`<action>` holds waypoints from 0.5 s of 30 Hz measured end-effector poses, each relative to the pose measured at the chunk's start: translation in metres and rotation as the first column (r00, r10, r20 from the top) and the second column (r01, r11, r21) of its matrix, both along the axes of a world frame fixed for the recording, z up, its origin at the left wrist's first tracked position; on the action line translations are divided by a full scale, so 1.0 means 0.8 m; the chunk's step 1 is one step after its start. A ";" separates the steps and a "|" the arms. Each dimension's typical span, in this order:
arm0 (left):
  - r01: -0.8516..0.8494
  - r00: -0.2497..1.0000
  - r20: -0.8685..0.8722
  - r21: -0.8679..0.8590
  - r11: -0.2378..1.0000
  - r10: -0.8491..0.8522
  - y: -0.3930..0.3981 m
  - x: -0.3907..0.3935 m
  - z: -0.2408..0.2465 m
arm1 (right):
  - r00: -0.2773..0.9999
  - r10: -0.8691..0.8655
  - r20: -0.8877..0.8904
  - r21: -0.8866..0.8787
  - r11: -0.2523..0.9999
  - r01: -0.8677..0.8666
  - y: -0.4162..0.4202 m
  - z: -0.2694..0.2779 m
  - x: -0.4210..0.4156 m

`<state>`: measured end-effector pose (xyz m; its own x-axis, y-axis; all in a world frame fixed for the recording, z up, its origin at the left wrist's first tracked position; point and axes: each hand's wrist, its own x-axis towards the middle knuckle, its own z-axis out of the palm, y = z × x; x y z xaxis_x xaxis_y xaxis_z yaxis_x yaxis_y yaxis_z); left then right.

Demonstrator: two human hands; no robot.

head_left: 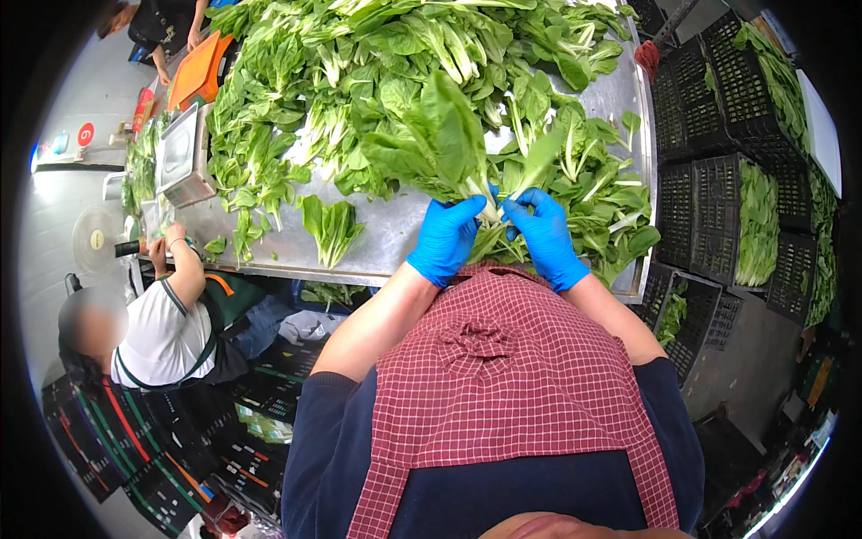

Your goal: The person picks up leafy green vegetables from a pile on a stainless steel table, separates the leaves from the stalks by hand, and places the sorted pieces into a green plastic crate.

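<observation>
My left hand (450, 232), in a blue glove, is closed around the white stems of a leafy green bunch (444, 141). The leaves fan out upward over the metal table (390, 232). My right hand (544, 232), also gloved in blue, pinches the pale stem of a single leaf (539, 162) at the base of that bunch. Loose greens (599, 202) lie around and beyond my right hand. To the left of my left hand, a small separate bunch (330, 232) rests on the bare metal near the front edge.
A large heap of leafy greens (323, 87) covers the table's far side. At left stand a weighing scale (185, 158) and an orange crate (199, 71). A co-worker (161, 323) works at the left end; another person (161, 30) stands beyond. Black crates of greens (714, 209) are stacked at right.
</observation>
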<state>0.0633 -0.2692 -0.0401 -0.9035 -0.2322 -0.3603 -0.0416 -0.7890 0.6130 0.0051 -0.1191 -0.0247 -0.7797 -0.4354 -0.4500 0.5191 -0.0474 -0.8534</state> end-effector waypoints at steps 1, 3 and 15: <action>-0.026 1.000 0.008 0.005 1.000 0.026 -0.001 0.001 0.006 | 0.999 -0.031 0.027 -0.007 0.999 0.031 0.000 -0.001 0.000; -0.078 0.997 0.024 0.013 0.997 0.078 -0.009 0.006 0.022 | 0.992 -0.092 0.082 -0.020 0.995 0.094 0.002 -0.007 -0.003; 0.335 0.843 0.535 -0.601 0.726 0.054 -0.208 0.239 -0.050 | 0.630 0.578 -0.518 0.742 0.671 -0.005 0.057 -0.030 -0.072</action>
<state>0.2542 -0.4357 -0.0798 -0.6877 -0.4644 -0.5581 -0.5572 -0.1551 0.8157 -0.0525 -0.0738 -0.0487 -0.8384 -0.5337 -0.1107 -0.3351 0.6649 -0.6675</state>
